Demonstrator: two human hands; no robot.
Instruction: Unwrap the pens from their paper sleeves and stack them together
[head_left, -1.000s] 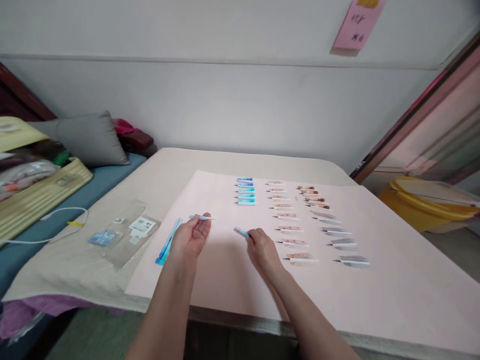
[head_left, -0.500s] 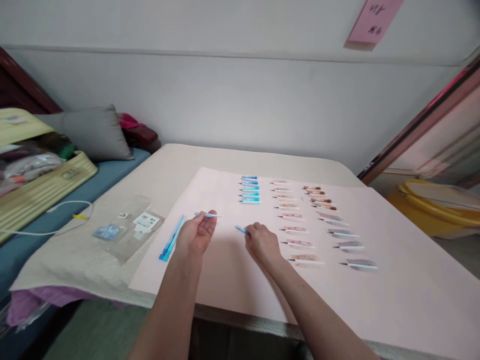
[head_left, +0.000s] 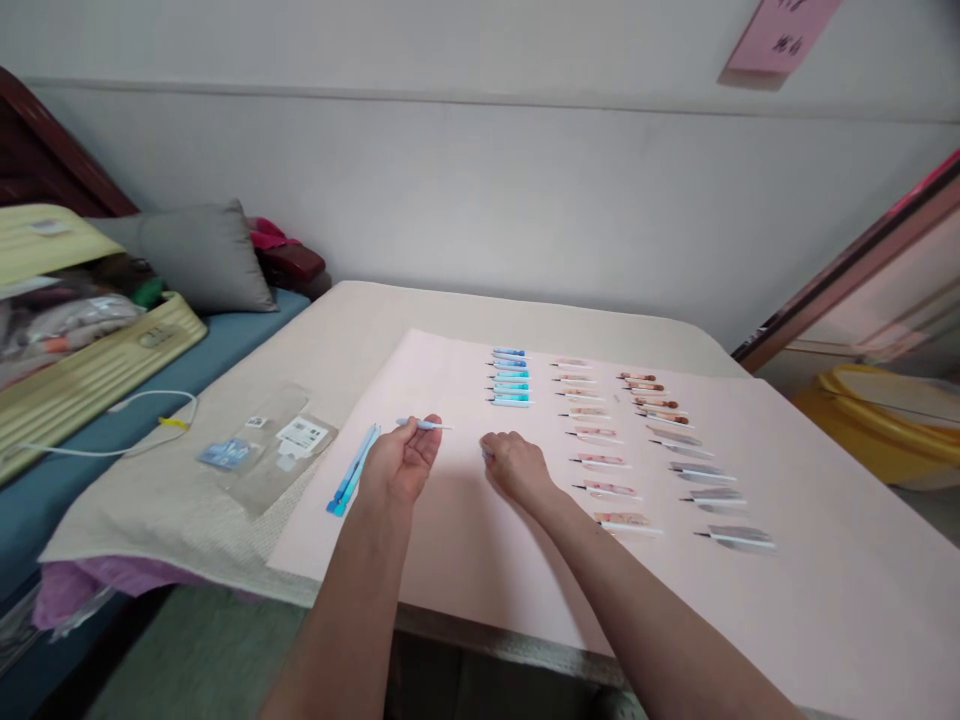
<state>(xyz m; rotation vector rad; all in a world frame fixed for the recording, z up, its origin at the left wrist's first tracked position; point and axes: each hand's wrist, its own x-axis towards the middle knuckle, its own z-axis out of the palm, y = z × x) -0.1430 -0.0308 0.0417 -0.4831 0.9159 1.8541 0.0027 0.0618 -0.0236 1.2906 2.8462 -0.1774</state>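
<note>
My left hand [head_left: 405, 462] pinches a slim light-blue pen piece [head_left: 421, 424] with a thin white end pointing right. To its right, my right hand [head_left: 517, 465] is closed low over the pink sheet [head_left: 450, 560]. A sliver of a light-blue pen part [head_left: 485, 453] shows at its fingertips; the rest is hidden. Two blue and turquoise pen pieces [head_left: 352, 472] lie by my left wrist. Beyond my right hand lies a column of blue and turquoise pen pieces [head_left: 510, 376], each with a white stick and dark tip.
Columns of pink-patterned pieces [head_left: 596, 434] and brown and grey pieces [head_left: 712, 500] lie at right. A clear plastic packet [head_left: 281, 450] rests on the cream cloth at left. A yellow case [head_left: 127, 345], a grey pillow [head_left: 210, 255] and a yellow bin [head_left: 847, 400] stand around.
The pen part in my right hand, earlier sticking out to the left, is now mostly covered by the fingers. My left hand keeps its pinch. The view has shifted slightly left.
</note>
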